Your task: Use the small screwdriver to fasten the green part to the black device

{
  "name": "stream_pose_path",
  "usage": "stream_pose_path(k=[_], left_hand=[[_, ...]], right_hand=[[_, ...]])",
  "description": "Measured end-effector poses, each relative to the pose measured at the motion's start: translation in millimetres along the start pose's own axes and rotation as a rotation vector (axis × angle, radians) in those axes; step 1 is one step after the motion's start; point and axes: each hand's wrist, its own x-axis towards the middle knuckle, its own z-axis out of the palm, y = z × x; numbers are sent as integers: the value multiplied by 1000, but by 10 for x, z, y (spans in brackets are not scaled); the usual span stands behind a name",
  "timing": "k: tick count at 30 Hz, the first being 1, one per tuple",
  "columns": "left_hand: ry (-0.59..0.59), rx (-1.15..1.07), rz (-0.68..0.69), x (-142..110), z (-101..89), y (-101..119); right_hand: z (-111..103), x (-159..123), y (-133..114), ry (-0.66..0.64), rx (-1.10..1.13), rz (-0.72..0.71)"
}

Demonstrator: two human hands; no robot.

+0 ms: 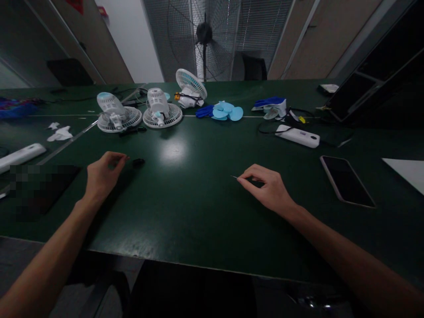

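Observation:
My right hand (266,185) is closed in a pinch above the green table (185,212). From its fingertips a thin, pale, needle-like piece (234,176) sticks out to the left. Thumb and forefinger of my left hand (104,174) are pinched together too, and whatever may be between them is too small to make out. Just right of those fingertips lies a small black object (138,162), apart from the hand.
Small white fans (114,112), light-blue fan blades (227,111) and blue-and-white gloves (271,107) lie along the back. At right are a white power strip (298,136) and a phone (347,181). Another white strip (21,157) and crumpled white scraps (60,133) lie left.

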Motion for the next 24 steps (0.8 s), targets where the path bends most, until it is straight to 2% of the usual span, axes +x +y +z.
stream_pose_path(k=[2, 5, 13, 20, 24], left_hand=[[9, -69, 43, -13, 24, 55], [-42, -132, 78, -33, 47, 94], [-134, -80, 89, 9, 77, 101], [-140, -101, 32, 22, 77, 123], [-125, -134, 44, 11, 80, 116]], right_hand=[[-2, 3, -4, -3, -1, 1], [-3, 6, 1, -10, 9, 1], [0, 2, 23, -19, 5, 0], [-4, 10, 14, -23, 2, 8], [1, 8, 20, -23, 1, 1]])
